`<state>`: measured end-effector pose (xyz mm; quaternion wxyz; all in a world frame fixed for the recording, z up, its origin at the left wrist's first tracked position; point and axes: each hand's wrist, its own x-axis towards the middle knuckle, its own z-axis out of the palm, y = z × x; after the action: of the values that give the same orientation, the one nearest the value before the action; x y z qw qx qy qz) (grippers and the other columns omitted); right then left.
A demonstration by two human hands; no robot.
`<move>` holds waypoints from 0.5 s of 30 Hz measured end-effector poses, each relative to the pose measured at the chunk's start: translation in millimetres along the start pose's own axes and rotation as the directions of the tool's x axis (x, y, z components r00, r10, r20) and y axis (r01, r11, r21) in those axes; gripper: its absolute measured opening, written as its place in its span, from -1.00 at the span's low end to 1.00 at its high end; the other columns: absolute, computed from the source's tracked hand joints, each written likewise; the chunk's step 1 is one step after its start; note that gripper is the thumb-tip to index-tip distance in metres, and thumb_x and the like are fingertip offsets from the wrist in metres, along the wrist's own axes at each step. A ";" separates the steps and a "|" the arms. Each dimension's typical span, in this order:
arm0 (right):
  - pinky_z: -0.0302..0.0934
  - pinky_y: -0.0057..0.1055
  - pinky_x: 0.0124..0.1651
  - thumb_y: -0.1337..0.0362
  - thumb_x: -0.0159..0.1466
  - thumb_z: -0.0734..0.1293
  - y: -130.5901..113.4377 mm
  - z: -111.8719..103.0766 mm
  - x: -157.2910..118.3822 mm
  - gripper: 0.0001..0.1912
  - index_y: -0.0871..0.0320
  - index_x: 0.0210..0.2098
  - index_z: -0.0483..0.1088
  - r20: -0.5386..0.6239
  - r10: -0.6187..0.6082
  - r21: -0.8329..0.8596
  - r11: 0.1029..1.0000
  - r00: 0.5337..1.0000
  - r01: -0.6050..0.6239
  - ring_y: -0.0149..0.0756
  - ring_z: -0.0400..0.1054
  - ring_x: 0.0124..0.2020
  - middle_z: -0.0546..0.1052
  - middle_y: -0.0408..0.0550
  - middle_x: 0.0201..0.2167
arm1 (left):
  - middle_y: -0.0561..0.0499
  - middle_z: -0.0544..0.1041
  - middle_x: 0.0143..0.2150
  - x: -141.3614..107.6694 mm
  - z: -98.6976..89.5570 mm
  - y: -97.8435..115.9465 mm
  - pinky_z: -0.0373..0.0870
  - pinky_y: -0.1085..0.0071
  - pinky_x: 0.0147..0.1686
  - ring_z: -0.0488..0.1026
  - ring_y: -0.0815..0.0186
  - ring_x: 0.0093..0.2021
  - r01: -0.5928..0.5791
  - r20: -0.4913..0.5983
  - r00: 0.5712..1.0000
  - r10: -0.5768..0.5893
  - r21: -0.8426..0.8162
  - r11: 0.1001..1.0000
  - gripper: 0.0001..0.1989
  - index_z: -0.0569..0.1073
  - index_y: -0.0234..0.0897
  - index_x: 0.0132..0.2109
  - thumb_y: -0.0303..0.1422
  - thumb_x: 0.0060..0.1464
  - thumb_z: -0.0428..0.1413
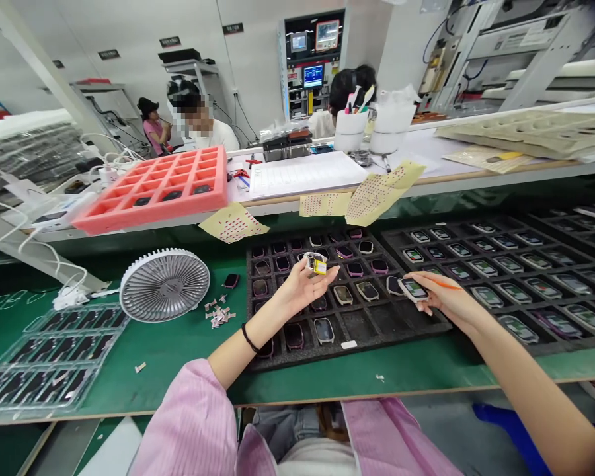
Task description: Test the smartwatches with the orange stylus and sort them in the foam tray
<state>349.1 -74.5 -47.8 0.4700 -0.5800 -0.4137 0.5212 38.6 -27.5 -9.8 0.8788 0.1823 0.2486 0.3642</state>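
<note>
My left hand (pixel 303 285) is closed on a small watch case (pixel 316 262) whose inner side shows a yellow piece, above the left black foam tray (pixel 350 345). At that tray's right edge, my right hand (pixel 439 295) grips a smartwatch (pixel 413 289), screen up. A thin orange pointed stick (pixel 442 283) also lies in the right hand; its exact kind is not clear. Just left of the held smartwatch, another watch (pixel 393 285) sits in the tray. Several purple and silver watch cases fill other slots around my left hand.
Another black foam tray (pixel 463 281) with several watches lies right. To the left are a round fan (pixel 166 285), small loose pieces (pixel 220 315) and a clear plastic tray (pixel 86 360) of dark parts. A pink foam tray (pixel 151 213) rests on the shelf; people sit beyond.
</note>
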 end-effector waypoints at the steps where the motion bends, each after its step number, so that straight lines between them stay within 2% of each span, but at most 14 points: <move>1: 0.12 -0.47 -0.76 -0.03 -0.05 0.50 -7.7 9.4 1.8 -0.51 0.19 -0.28 0.44 0.019 -0.005 0.024 1.000 1.000 0.004 -0.35 0.31 -0.73 0.44 -0.14 -0.67 | -0.32 0.51 0.02 -3.3 -1.6 3.8 0.49 0.56 -0.35 0.57 0.32 -0.19 -0.022 -0.015 1.000 0.022 -0.031 0.999 -0.62 0.42 -0.45 -0.03 -0.18 0.27 -0.03; 5: 0.09 -0.49 -0.77 0.00 -0.05 0.51 -38.3 55.8 12.7 -0.55 0.19 -0.31 0.44 0.123 -0.043 0.050 0.998 0.992 0.037 -0.35 0.31 -0.73 0.43 -0.15 -0.68 | -0.37 0.51 -0.02 -10.7 -5.0 15.6 0.49 0.63 -0.44 0.58 0.38 -0.32 -0.069 -0.078 0.995 0.063 -0.075 0.995 -0.60 0.35 -0.51 0.08 -0.24 0.31 -0.07; 8: 0.09 -0.50 -0.76 0.03 0.00 0.49 -57.1 88.7 25.2 -0.59 0.19 -0.29 0.43 0.200 -0.072 0.083 0.995 0.977 0.056 -0.37 0.32 -0.72 0.45 -0.15 -0.65 | -0.34 0.51 -0.04 -12.5 -6.9 21.6 0.51 0.62 -0.35 0.58 0.35 -0.23 -0.107 -0.096 0.991 0.097 -0.105 0.989 -0.65 0.32 -0.55 0.13 -0.41 0.28 -0.03; 11: 0.11 -0.50 -0.74 0.07 0.04 0.47 -71.0 115.7 37.4 -0.62 0.19 -0.26 0.42 0.307 -0.111 0.119 0.990 0.945 0.078 -0.34 0.37 -0.68 0.47 -0.13 -0.62 | -0.22 0.52 -0.10 -13.2 -10.6 26.2 0.47 0.66 -0.34 0.56 0.39 -0.19 -0.141 -0.087 0.988 0.131 -0.120 0.983 -0.69 0.40 -0.46 0.05 -0.60 0.15 0.03; 15: 0.20 -0.49 -0.67 0.12 0.09 0.45 -80.2 142.0 45.9 -0.63 0.19 -0.19 0.40 0.429 -0.162 0.148 0.983 0.889 0.108 -0.33 0.43 -0.61 0.49 -0.13 -0.55 | -0.05 0.53 -0.27 -14.2 -17.8 33.7 0.31 0.68 -0.47 0.47 0.51 -0.38 -0.259 -0.040 0.965 0.258 -0.019 0.966 -0.63 0.49 -0.37 -0.11 -0.68 -0.12 0.21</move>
<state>214.1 3.5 18.5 0.4336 -0.3882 -0.5163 0.6283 1.3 -12.9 -3.1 0.8212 0.1957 0.2344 0.4821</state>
